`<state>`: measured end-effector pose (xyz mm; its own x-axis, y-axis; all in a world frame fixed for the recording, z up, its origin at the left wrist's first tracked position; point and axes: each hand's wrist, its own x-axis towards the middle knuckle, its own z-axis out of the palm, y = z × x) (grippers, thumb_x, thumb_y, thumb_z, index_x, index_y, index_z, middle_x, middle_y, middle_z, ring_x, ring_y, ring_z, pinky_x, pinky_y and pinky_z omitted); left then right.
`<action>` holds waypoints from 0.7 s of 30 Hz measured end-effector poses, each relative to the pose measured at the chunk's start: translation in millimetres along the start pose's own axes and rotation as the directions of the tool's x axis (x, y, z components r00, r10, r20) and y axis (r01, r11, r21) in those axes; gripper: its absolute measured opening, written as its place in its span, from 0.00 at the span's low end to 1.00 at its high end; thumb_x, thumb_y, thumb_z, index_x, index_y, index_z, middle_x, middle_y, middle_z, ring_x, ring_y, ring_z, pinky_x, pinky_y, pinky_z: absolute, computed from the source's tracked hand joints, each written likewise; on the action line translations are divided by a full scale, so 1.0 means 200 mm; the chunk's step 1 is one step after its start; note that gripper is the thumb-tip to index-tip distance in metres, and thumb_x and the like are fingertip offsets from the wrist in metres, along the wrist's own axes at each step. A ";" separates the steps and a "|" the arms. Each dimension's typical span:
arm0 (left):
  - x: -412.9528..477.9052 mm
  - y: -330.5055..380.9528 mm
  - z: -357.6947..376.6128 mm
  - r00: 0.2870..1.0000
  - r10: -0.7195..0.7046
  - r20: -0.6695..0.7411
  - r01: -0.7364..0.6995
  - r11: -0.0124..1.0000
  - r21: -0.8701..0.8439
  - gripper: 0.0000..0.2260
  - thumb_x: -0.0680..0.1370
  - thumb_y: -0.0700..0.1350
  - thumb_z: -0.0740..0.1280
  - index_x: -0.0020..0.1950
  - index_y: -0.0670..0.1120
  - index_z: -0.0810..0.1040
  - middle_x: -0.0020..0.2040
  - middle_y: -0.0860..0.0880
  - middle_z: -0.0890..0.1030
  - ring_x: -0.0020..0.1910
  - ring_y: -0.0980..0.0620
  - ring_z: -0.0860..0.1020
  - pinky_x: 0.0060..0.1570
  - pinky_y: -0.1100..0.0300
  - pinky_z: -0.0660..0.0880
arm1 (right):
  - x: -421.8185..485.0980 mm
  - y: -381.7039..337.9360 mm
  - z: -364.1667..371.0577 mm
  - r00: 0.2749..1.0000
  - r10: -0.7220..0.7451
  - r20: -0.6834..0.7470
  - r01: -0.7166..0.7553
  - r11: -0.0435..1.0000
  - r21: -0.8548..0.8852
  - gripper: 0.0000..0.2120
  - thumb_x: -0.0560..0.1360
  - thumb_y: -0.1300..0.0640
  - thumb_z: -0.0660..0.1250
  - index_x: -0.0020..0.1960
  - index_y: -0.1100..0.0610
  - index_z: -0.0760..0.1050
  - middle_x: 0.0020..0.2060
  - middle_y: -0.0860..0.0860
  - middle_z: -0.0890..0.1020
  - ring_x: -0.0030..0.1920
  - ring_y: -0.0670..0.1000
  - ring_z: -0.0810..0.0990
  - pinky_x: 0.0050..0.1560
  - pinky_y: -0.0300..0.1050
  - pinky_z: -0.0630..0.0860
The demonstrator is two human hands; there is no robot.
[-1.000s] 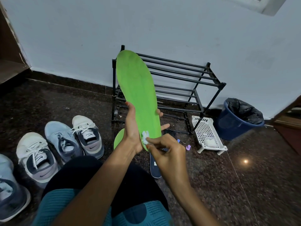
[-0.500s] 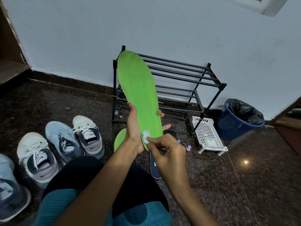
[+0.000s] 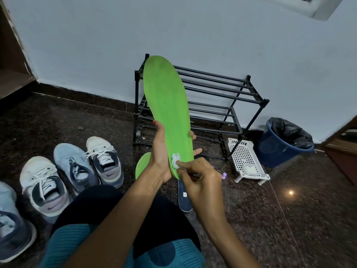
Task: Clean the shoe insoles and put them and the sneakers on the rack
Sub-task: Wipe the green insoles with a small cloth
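Insole, green [image 3: 168, 113]: we find it held upright at the centre of the view, toe end at 12 o'clock, in front of the black rack [image 3: 222, 89]. Whether it touches the rack cannot be told.

Hand state:
- The left hand [image 3: 161, 155] clamps the heel end, thumb along the near edge, fingers behind.
- The right hand [image 3: 199, 180] pinches a small white wad [image 3: 175, 160] against the heel surface.

Hazards, as we judge them:
- Support is at the heel end only. Firm pressure further up could bend the long free end.
- The wad is small. A loose pinch could drop it on the dark floor, where it would pick up grit and carry it back to the insole.
- A second green insole [image 3: 142, 166] at 7 o'clock and a dark insole [image 3: 184, 198] at 5 o'clock lie on the floor beneath the hands. A dropped insole would land on them.

Containers:
- White perforated tray [image 3: 245, 159], 3 o'clock: holds one white pad [image 3: 250, 170].
- Blue bucket [image 3: 278, 147], 3 o'clock, beyond the tray: lined with a black bag [image 3: 289, 132]; contents not visible.

Sneakers [image 3: 104, 161] stand at 9 o'clock, not yet on the rack.
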<state>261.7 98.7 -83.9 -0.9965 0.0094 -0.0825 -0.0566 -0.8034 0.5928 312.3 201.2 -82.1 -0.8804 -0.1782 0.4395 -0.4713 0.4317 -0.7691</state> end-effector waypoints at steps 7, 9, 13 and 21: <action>-0.01 0.01 0.01 0.999 -0.020 -0.041 0.022 0.999 0.047 0.36 0.76 0.68 0.42 0.54 0.42 0.77 0.41 0.44 0.81 0.49 0.46 0.80 0.56 0.43 0.74 | 0.03 0.00 -0.01 1.000 0.011 -0.029 -0.013 0.998 -0.055 0.08 0.70 0.67 0.69 0.46 0.58 0.82 0.35 0.41 0.75 0.38 0.46 0.76 0.36 0.39 0.74; -0.02 0.01 0.02 0.998 -0.032 -0.059 0.036 0.997 0.072 0.36 0.77 0.67 0.42 0.51 0.42 0.78 0.41 0.44 0.82 0.50 0.46 0.80 0.55 0.47 0.75 | 0.06 0.01 -0.01 0.998 -0.002 -0.062 -0.007 0.990 -0.141 0.06 0.71 0.66 0.69 0.46 0.59 0.81 0.35 0.47 0.75 0.36 0.46 0.76 0.36 0.48 0.75; -0.03 0.00 0.02 0.994 -0.073 -0.082 0.082 0.991 0.110 0.34 0.77 0.67 0.43 0.52 0.43 0.78 0.41 0.44 0.84 0.43 0.48 0.83 0.44 0.54 0.80 | 0.15 0.02 0.01 0.994 -0.038 -0.107 0.014 0.975 -0.221 0.06 0.73 0.65 0.67 0.49 0.62 0.81 0.43 0.54 0.79 0.50 0.52 0.79 0.44 0.52 0.78; -0.04 0.00 0.01 0.993 -0.088 -0.077 0.097 0.987 0.124 0.34 0.77 0.67 0.43 0.53 0.43 0.77 0.44 0.43 0.84 0.44 0.48 0.84 0.42 0.56 0.81 | 0.16 0.03 0.01 0.996 -0.038 -0.078 0.016 0.964 -0.265 0.08 0.73 0.65 0.67 0.50 0.61 0.81 0.48 0.55 0.81 0.51 0.56 0.79 0.45 0.53 0.77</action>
<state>269.7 100.9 -81.4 -0.9800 0.0347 -0.1958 -0.1606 -0.7186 0.6766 281.0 195.3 -73.4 -0.8548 -0.1249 0.5037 -0.4548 0.6478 -0.6112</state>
